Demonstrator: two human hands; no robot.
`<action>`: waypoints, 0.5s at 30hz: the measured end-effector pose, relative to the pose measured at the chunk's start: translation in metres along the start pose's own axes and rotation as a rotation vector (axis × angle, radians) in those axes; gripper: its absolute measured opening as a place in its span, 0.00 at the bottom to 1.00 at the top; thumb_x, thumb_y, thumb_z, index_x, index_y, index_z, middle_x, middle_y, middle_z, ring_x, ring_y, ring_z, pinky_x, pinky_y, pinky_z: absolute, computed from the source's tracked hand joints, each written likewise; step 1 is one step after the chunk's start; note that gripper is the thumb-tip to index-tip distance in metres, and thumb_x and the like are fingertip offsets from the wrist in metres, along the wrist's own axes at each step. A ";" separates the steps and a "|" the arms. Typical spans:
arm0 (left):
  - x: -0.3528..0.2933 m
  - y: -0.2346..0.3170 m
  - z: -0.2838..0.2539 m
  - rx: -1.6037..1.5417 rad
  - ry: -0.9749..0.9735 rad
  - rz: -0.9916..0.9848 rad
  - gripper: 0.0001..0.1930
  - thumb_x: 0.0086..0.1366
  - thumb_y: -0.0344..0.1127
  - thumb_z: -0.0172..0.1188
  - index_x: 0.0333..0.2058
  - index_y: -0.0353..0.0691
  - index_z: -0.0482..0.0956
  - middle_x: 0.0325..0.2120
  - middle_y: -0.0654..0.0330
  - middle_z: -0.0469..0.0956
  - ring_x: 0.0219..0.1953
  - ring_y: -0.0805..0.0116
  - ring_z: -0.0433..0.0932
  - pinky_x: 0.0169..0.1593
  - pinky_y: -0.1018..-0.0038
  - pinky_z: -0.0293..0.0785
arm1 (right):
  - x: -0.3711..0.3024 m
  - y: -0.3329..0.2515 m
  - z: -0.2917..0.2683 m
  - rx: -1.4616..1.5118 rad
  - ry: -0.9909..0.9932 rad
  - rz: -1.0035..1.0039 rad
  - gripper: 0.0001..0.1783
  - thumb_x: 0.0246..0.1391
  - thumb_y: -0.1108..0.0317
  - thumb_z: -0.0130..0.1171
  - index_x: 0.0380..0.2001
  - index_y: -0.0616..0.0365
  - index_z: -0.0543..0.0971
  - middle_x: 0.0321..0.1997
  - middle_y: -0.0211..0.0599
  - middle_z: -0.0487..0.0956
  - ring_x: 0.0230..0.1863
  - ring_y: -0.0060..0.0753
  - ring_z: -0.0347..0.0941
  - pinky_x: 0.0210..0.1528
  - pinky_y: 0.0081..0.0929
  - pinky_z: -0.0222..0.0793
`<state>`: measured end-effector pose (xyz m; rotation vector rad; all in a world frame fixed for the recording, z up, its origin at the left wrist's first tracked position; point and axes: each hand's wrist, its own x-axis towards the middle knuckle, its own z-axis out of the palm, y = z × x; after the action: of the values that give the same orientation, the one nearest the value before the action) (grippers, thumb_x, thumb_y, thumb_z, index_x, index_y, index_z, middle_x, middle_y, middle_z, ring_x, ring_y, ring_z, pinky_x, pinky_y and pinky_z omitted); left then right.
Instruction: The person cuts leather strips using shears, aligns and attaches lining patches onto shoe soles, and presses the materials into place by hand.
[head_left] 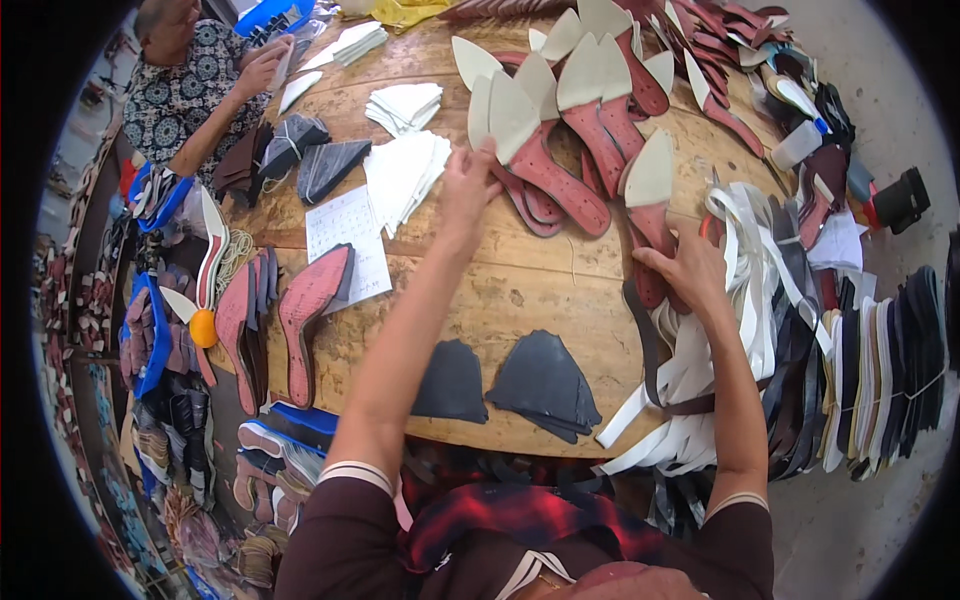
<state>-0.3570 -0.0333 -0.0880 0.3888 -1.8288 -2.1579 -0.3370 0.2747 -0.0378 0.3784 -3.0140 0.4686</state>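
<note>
My left hand [468, 190] is at the left edge of a cluster of shoe insoles, its fingers bent at the edge of one insole [490, 110] with a cream toe and a red heel part. The red parts of this cluster fan toward me. My right hand [690, 268] grips another red insole [652, 218] with a cream toe [650, 170], thumb on its near side. That insole lies over at least one more red piece, partly hidden by my fingers. Between my hands, more insoles [600, 130] overlap in a loose heap.
White cut pieces [405, 175], a written sheet [350, 250] and pink insoles [310, 310] lie left; dark grey pieces [545, 385] lie near the front edge. White straps [735, 270] hang off the right side. Across the table, a person [200, 90] handles something pale.
</note>
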 end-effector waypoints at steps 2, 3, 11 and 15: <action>0.008 -0.001 0.007 -0.128 -0.031 -0.143 0.37 0.58 0.56 0.63 0.56 0.35 0.62 0.49 0.55 0.71 0.51 0.67 0.71 0.53 0.67 0.67 | 0.001 -0.002 0.003 0.034 -0.013 -0.011 0.38 0.41 0.39 0.64 0.46 0.61 0.74 0.33 0.52 0.80 0.38 0.53 0.77 0.40 0.43 0.69; 0.004 -0.004 0.014 -0.104 -0.001 -0.105 0.35 0.56 0.50 0.66 0.55 0.36 0.63 0.47 0.56 0.72 0.48 0.69 0.71 0.52 0.68 0.67 | 0.001 -0.003 0.002 0.025 -0.034 0.002 0.38 0.41 0.39 0.64 0.46 0.61 0.75 0.35 0.52 0.80 0.39 0.52 0.77 0.40 0.43 0.69; -0.032 -0.017 0.022 -0.023 0.084 0.075 0.40 0.53 0.23 0.65 0.62 0.33 0.52 0.52 0.51 0.65 0.36 0.74 0.74 0.30 0.81 0.72 | -0.008 -0.019 0.018 0.089 -0.115 -0.162 0.36 0.43 0.44 0.64 0.49 0.59 0.74 0.41 0.45 0.80 0.41 0.50 0.76 0.44 0.39 0.70; -0.046 -0.009 0.002 -0.006 0.075 0.029 0.35 0.58 0.31 0.64 0.61 0.31 0.55 0.46 0.54 0.69 0.37 0.73 0.72 0.35 0.79 0.70 | -0.004 -0.018 0.005 0.219 -0.121 -0.157 0.41 0.44 0.43 0.64 0.55 0.60 0.69 0.48 0.51 0.76 0.49 0.50 0.74 0.51 0.37 0.68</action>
<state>-0.3157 -0.0118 -0.0955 0.4332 -1.7759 -2.0997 -0.3285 0.2576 -0.0381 0.6748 -3.0218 0.7916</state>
